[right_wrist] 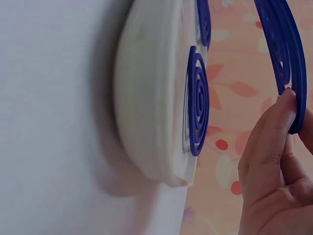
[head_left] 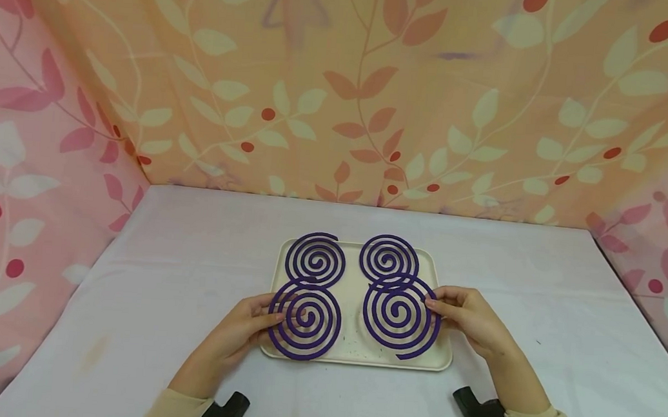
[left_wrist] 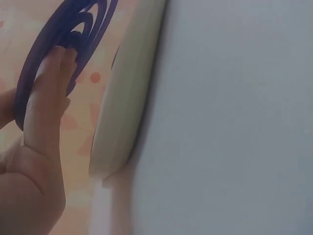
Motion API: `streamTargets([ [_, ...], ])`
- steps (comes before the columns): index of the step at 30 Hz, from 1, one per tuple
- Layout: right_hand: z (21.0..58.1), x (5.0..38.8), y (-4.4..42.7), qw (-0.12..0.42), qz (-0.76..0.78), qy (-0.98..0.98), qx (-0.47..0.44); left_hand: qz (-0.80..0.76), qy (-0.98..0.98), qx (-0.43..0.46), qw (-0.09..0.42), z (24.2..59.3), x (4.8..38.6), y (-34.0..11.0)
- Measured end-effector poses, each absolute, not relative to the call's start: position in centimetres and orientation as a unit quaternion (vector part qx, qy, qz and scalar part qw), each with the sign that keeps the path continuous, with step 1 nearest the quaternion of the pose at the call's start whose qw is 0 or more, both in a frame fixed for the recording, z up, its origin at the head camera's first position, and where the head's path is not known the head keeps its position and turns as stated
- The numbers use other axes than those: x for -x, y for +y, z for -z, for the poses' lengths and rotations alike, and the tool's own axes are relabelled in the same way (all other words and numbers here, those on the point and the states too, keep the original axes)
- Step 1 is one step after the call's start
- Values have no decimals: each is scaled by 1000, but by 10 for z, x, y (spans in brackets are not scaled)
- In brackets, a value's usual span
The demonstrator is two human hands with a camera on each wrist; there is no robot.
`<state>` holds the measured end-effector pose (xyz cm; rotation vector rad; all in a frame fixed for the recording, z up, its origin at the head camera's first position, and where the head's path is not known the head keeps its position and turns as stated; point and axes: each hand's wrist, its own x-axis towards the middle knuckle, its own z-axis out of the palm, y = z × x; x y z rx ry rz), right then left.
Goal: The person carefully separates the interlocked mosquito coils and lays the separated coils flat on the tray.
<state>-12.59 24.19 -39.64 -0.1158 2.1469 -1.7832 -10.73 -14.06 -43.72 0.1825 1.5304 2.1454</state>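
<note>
My left hand [head_left: 238, 324] pinches the outer edge of a purple mosquito coil [head_left: 307, 318] between thumb and fingers. Its fingers lie along the coil's underside in the left wrist view. On the other side, my right hand [head_left: 474, 318] pinches the rim of a second purple mosquito coil [head_left: 399, 312]. Both held coils are raised above a cream tray [head_left: 355, 364]; the right wrist view shows a gap under the right one. Two more purple coils, a left one [head_left: 317, 261] and a right one [head_left: 387, 260], lie at the tray's far side, partly overlapped by the held ones.
The tray stands on a table with a white cloth [head_left: 128, 323]. Behind the table hangs an orange leaf-patterned curtain [head_left: 295, 102], with pink patterned cloth [head_left: 9, 199] at the sides. Black curved pieces [head_left: 228, 412] sit at both wrists. Dark crumbs dot the tray floor.
</note>
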Motion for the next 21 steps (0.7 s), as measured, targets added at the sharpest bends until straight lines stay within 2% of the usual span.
streamTargets([
  [6,400,126,242,201,608,766,49,-738,615,-73,266,433,106,-146],
  [12,404,125,243,234,573,783,66,-654,717,-67,233,424,103,-151],
  [21,407,122,248,219,556,800,60,-655,721,-81,210,422,101,-163],
])
